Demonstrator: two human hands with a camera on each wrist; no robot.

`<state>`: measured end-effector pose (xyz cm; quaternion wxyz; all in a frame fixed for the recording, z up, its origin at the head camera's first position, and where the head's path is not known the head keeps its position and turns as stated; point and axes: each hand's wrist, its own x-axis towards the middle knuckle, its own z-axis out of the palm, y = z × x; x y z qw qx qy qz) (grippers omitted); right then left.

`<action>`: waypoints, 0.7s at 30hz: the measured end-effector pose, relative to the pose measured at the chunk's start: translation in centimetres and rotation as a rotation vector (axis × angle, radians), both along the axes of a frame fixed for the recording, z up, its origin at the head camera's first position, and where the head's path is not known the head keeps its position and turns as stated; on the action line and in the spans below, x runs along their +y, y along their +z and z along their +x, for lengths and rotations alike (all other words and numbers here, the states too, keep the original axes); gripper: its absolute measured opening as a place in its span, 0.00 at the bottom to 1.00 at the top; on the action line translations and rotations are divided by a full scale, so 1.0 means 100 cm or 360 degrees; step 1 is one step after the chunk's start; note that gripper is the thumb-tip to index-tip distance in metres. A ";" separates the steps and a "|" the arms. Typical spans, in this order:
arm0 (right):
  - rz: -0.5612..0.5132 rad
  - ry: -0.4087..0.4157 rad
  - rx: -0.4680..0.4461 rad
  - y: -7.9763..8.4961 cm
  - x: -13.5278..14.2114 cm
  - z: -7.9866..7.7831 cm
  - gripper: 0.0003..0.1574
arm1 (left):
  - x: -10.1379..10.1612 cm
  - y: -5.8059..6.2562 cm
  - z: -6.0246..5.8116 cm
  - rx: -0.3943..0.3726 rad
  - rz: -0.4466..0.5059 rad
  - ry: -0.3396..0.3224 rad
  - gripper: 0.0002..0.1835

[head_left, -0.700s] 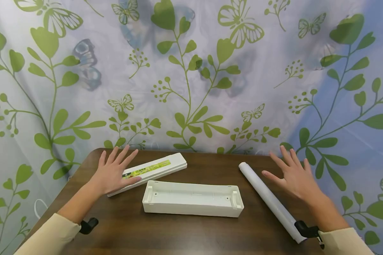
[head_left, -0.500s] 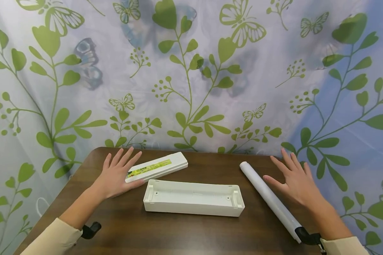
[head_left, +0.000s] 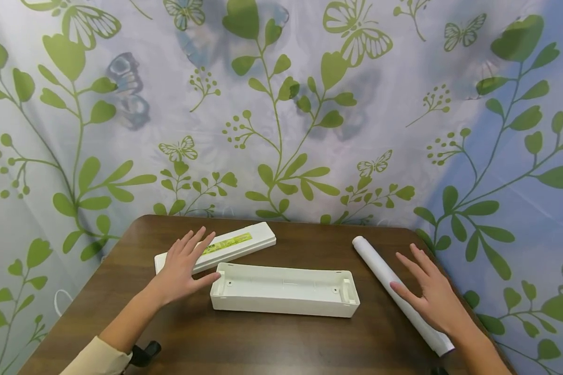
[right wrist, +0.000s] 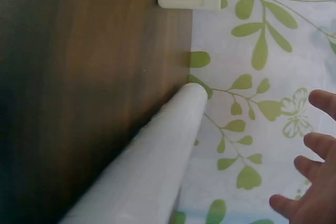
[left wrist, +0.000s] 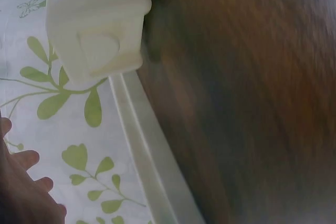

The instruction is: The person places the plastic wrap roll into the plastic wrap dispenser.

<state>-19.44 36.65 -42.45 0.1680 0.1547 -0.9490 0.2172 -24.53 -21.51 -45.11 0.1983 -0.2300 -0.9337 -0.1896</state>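
In the head view, a long white open-topped box (head_left: 283, 305) sits mid-table, its hollow inside facing up. My left hand (head_left: 180, 273) hovers with spread fingers at the box's left end, its thumb overlapping the rim in this view. Partly hidden behind that hand is a long white lid (head_left: 260, 234) with a yellow-green label. A white roll (head_left: 380, 268), like a roll of cling film, lies slanted on the right. Over its near half my right hand (head_left: 431, 297) is held with fingers apart. The right wrist view shows the roll (right wrist: 152, 150) beside the fingers, nothing between them.
Everything lies on a dark brown wooden table (head_left: 281, 349) with rounded far corners. Right behind it hangs a pale curtain (head_left: 291, 130) printed with green leaves and butterflies. A white cable loop (head_left: 63, 299) shows past the table's left edge.
My left hand has come right and nearer, toward the box's left end, uncovering the lid's left end. My right hand has lowered toward the roll. Box, lid and roll lie where they were.
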 end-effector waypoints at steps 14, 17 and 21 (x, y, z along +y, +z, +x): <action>-0.0327 -0.0226 0.0190 -0.040 0.009 0.031 0.36 | 0.010 -0.019 -0.001 -0.0358 0.0489 -0.0161 0.47; -0.0387 -0.0268 0.0226 -0.049 0.010 0.035 0.35 | 0.012 -0.021 0.000 -0.0438 0.0573 -0.0176 0.46; -0.0502 -0.0465 0.0200 -0.059 0.010 0.046 0.33 | 0.014 -0.023 -0.002 -0.0608 0.0717 -0.0179 0.44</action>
